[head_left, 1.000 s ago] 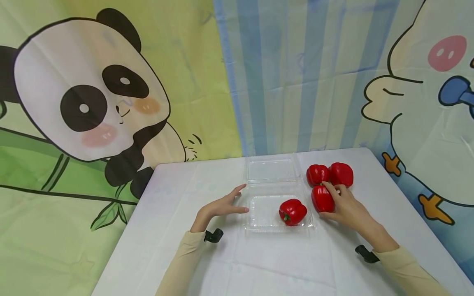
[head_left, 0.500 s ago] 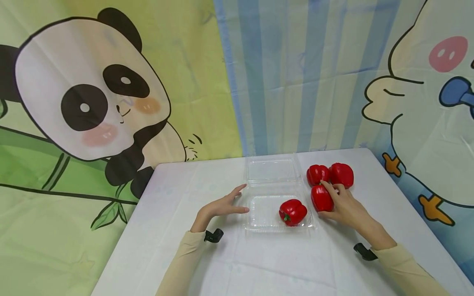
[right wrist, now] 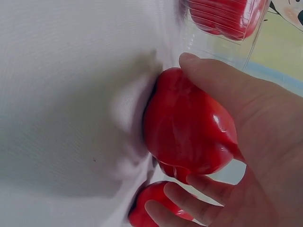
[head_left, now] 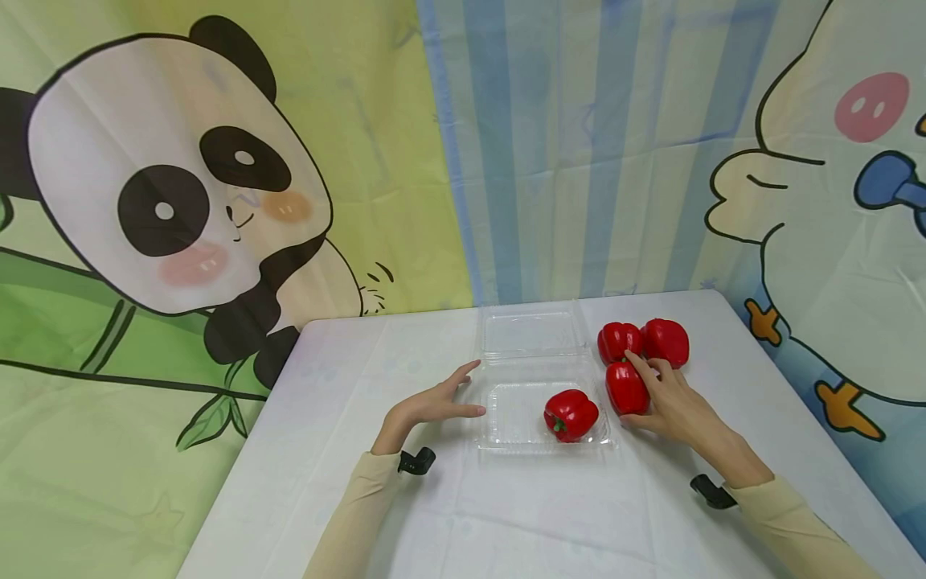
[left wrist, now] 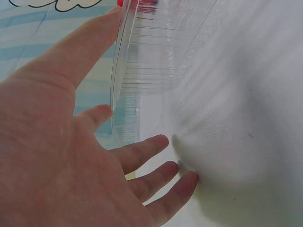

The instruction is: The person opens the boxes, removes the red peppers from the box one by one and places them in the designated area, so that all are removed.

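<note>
A clear plastic clamshell container (head_left: 517, 414) lies with its lid (head_left: 531, 334) folded back on the table. One red bell pepper (head_left: 571, 416) sits in the right part of its base. Fingers spread, my left hand (head_left: 432, 404) is at the container's left edge and holds nothing; the left wrist view shows the thumb along the rim (left wrist: 118, 75). Just right of the container, my right hand (head_left: 673, 406) grips a second red bell pepper (head_left: 626, 389) between thumb and fingers. In the right wrist view that bell pepper (right wrist: 184, 123) is close against the tablecloth.
Two more red bell peppers stand behind my right hand: a left one (head_left: 619, 342) and a right one (head_left: 665, 342). White cloth covers the table (head_left: 535, 515). A curtain with a printed panda (head_left: 181, 177) hangs at the table's back edge.
My right hand and the bell pepper in its grip have shifted very slightly left. The left hand, the container and the other peppers stay as they were.
</note>
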The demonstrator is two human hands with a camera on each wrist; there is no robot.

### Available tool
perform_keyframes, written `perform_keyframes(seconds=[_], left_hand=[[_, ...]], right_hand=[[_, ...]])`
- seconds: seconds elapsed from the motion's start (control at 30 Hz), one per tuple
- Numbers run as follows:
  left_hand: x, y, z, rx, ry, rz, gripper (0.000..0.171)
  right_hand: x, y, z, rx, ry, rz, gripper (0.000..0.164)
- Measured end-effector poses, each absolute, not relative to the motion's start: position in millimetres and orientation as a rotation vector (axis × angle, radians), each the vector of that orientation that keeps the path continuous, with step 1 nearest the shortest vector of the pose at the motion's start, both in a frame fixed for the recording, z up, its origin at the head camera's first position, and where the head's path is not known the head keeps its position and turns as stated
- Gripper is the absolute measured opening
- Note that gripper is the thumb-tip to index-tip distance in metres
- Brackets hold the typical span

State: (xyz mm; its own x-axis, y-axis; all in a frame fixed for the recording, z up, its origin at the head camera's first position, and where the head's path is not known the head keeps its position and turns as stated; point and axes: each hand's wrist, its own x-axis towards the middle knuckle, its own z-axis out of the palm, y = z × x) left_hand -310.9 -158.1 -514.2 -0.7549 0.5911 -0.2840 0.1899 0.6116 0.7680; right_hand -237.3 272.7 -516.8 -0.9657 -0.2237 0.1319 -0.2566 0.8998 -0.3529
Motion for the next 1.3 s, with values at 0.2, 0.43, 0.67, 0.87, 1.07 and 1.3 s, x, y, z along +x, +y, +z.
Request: perform_keyframes(seconds=[0.2, 0.43, 0.67, 0.87, 1.07, 1.3], left_hand=[[-311, -158, -514, 0.611, 2.314, 1.023, 0.100], [-311, -158, -513, 0.611, 2.327, 1.012, 0.100], [-312, -158, -512, 0.614, 2.326, 1.014, 0.101], [-312, -158, -512, 0.604, 2.323, 1.014, 0.100], [-311, -158, -512, 0.606, 2.309, 1.033, 0.100], [-309, -157, -511, 0.601, 2.315, 1.024, 0.100]], right_hand=[[-237, 272, -510, 0.379, -2.992, 0.566, 0.117], [-236, 271, -502, 0.392, -2.990, 0.575, 0.117], [-233, 270, -498, 0.418, -2.995, 0.547, 0.114], [-230, 270, -493, 0.469, -2.984, 0.539, 0.113], [-228, 268, -489, 0.506, -2.972, 0.529, 0.111], [-227, 264, -486, 0.500, -2.974, 0.517, 0.108]])
